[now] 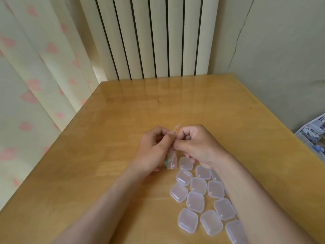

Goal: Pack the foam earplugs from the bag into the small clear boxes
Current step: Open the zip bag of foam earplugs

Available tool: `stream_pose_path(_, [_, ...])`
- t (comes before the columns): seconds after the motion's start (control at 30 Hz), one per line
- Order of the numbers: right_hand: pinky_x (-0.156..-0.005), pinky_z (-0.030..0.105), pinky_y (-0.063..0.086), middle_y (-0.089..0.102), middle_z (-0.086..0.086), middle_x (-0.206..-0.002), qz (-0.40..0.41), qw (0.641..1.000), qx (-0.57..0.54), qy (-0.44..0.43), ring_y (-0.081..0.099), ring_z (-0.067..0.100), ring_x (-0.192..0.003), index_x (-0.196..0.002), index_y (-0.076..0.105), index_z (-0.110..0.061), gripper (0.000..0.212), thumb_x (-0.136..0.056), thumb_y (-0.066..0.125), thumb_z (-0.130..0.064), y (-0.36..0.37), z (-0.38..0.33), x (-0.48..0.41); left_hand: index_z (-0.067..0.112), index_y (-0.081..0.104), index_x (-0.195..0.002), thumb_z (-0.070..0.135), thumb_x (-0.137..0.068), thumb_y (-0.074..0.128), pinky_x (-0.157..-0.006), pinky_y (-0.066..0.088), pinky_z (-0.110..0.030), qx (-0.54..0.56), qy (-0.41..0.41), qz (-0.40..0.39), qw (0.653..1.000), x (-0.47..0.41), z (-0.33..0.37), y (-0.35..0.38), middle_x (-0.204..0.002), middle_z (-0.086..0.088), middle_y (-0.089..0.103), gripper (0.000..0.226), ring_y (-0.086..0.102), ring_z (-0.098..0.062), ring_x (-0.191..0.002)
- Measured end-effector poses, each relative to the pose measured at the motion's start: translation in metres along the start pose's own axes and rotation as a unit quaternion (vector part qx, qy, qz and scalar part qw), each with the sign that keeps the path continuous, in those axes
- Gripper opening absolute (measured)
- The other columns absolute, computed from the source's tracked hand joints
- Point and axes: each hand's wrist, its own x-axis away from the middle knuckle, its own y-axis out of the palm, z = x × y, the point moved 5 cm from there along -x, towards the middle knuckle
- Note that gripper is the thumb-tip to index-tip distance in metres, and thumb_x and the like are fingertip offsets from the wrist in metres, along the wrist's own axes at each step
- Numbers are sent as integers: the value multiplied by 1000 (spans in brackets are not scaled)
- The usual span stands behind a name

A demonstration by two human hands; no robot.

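- Held a small clear zip bag with a red seal strip (172, 158) just above the glossy wooden counter (123, 120), mouth upward, seal edge-on to the camera.
- Clenched the left grip (154, 148) on one lip of the bag, fingers curled round it; pinched the opposite lip with the right grip (194, 143), thumb and forefinger pressed at the strip.
- Saw coloured foam earplugs (164, 164), orange and green, low in the bag just under the left palm; could not read the count.
- Had a cluster of small clear rounded-square plastic boxes (195, 202) lying shut on the counter near the body, several under the right forearm.
- Could not tell whether the seal was already parted.
- Risked, on a hard pull, a sudden pop of the seal and a jerk of the bag, with light earplugs hopping out and rolling across the slick counter toward its edges.
- Risked, on an uneven pull, a tear down the thin film, with no neat mouth left to pour from.
- Risked, on a drop of the right forearm, a sweep through the boxes close beneath it, scattering them.
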Motion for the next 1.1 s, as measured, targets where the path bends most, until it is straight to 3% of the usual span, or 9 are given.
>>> stream_pose_path(0.1, [-34,16,27,53,-2,-48,-29,999,16,-8,39,8,-35,-71,57,-7,22,-86,72,-1,3,0,1,9,63,-85,20,-99,58,-36,32,-19,19,32,7,999,0,-6,1,-47,2,56,19,45,-14,-36])
stream_pose_path(0.3, [-35,18,27,70,20,-79,-92,996,10,-7,45,12,-42,-81,69,-3,14,-95,65,-6,1,1,-1,6,57,-80,10,-101,52,-37,35,-16,74,61,-8,995,-3,-9,1,-58,-10,62,22,49,-11,-38])
stream_pose_path(0.4, [-33,18,26,71,12,-78,-89,996,-15,0,47,14,-43,-82,68,-5,17,-97,60,-3,1,3,-3,9,57,-83,11,-102,52,-35,33,-17,105,47,-13,993,-3,-13,-1,-62,-11,64,20,48,-13,-37])
stream_pose_path(0.5, [-32,17,27,67,23,-79,-70,997,-19,2,46,18,-43,-84,67,-5,17,-97,58,-3,2,4,-4,4,59,-91,5,-98,56,-36,36,-15,103,65,-21,992,-1,-12,-2,-68,-10,63,8,52,-7,-41])
stream_pose_path(0.53, [-31,17,28,65,26,-75,-62,998,-17,1,45,19,-42,-86,68,-4,15,-97,58,-3,1,4,-3,2,60,-94,4,-96,59,-38,37,-14,101,73,-26,992,-1,-12,-3,-70,-11,62,3,54,-6,-44])
stream_pose_path(0.67, [-34,17,29,51,3,-44,-40,999,10,-8,41,7,-31,-84,71,-2,14,-91,59,0,-1,2,-2,6,67,-92,6,-87,71,-42,41,-14,59,97,-53,992,0,-13,-5,-79,-19,67,6,58,-10,-56])
stream_pose_path(0.83, [-36,19,28,59,1,-50,-42,999,10,-23,43,8,-36,-80,72,-6,12,-92,69,-7,-2,3,-1,10,74,-92,6,-91,68,-35,39,-21,48,76,-86,992,0,-15,-8,-70,-3,70,7,50,-12,-45])
stream_pose_path(0.93, [-39,21,30,70,5,-66,-45,998,21,-28,46,12,-41,-79,73,-8,14,-92,69,-9,-1,3,0,19,79,-86,12,-91,67,-36,36,-21,41,67,-71,994,-3,-18,-10,-59,-12,63,15,45,-15,-38])
stream_pose_path(1.1, [-38,22,33,71,3,-68,-34,998,38,-23,49,15,-43,-79,68,-5,14,-92,67,-9,-2,2,-1,10,76,-86,4,-96,59,-34,33,-19,67,20,-29,997,-7,-22,-11,-50,-10,56,21,40,-16,-31])
